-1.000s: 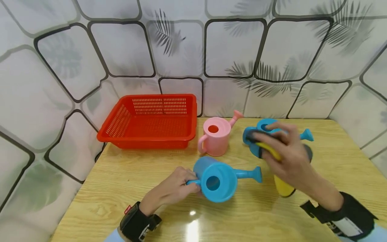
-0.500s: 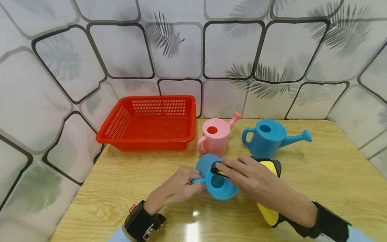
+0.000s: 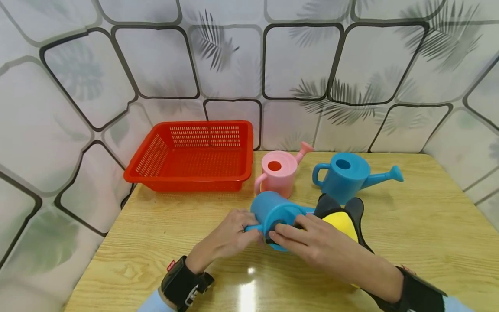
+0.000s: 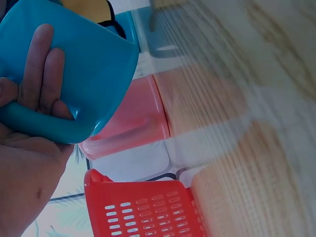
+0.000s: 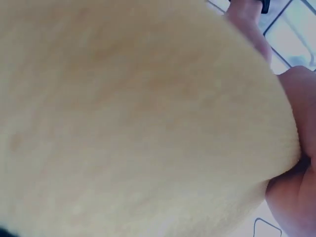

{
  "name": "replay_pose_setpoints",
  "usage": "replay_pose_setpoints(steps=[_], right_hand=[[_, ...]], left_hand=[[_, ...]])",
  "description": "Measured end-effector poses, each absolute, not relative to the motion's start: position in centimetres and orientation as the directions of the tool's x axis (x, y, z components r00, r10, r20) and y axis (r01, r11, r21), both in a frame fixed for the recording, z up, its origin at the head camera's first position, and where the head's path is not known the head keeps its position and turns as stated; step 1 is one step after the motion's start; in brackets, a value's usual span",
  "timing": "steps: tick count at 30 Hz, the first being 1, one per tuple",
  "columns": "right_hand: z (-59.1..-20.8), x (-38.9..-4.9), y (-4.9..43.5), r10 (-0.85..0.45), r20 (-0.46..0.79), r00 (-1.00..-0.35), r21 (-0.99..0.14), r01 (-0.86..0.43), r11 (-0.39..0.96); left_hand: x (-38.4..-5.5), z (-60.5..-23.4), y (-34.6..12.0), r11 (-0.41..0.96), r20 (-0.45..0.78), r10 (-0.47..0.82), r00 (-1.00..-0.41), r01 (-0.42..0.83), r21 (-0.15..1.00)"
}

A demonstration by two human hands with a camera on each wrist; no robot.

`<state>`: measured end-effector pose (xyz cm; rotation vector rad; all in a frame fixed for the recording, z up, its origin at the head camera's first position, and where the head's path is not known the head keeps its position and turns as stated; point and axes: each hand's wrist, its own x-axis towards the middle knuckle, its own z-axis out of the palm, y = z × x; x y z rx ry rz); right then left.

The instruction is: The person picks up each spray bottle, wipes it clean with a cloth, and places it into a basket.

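A light blue watering can [image 3: 269, 207] is tilted, its top toward me, over the middle of the table. My left hand [image 3: 231, 236] grips its handle; in the left wrist view the fingers pass through the handle and lie along the can wall [image 4: 94, 64]. My right hand [image 3: 312, 245] holds a yellow cloth with black edging [image 3: 342, 223], fingertips right at the can's top opening. Part of the cloth is bunched under those fingers and partly hidden; the rest hangs beneath the forearm. Fuzzy yellow cloth [image 5: 148, 118] fills most of the right wrist view.
Behind the held can stands a pink watering can [image 3: 277, 184]. To its right is a darker blue watering can [image 3: 343, 186], spout pointing right. A red plastic basket [image 3: 187, 184] sits at the back left of the wooden table [image 3: 156, 260], before a patterned wall.
My right hand has brought the cloth leftward and down from near the rear blue can to the held can's top, then onto its opening. My left hand keeps its grip on the handle.
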<state>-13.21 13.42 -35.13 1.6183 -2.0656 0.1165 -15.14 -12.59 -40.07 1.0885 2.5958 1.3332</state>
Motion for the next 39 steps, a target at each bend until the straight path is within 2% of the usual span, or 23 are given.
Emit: replay_pose_setpoints(steps=[7, 19, 28, 33, 39], right_hand=[[-34.95, -12.79, 13.9, -0.926, 0.337, -0.17, 0.314, -0.907, 0.281], [-35.13, -12.76, 14.26, -0.931, 0.332, -0.148, 0.374, -0.886, 0.274], [-35.39, -12.95, 13.95, -0.884, 0.436, -0.166, 0.278, -0.91, 0.308], [-35.51, -12.99, 14.08, -0.873, 0.449, -0.191, 0.252, -0.91, 0.329], [-35.64, -13.26, 13.85, -0.826, 0.541, -0.158, 0.24, -0.912, 0.332]], left_hand=[[-15.36, -40.13, -12.79, 0.395, 0.263, 0.589, -0.764, 0.556, 0.731], [-15.45, -39.91, -12.8, 0.413, 0.232, 0.6, -0.766, 0.544, 0.73], [-15.23, -40.1, -12.07, 0.4, 0.277, 0.656, -0.702, 0.635, 0.66], [-15.06, -40.01, -12.04, 0.418, 0.267, 0.659, -0.703, 0.638, 0.647], [-15.0, -39.8, -12.04, 0.436, 0.248, 0.652, -0.716, 0.622, 0.651]])
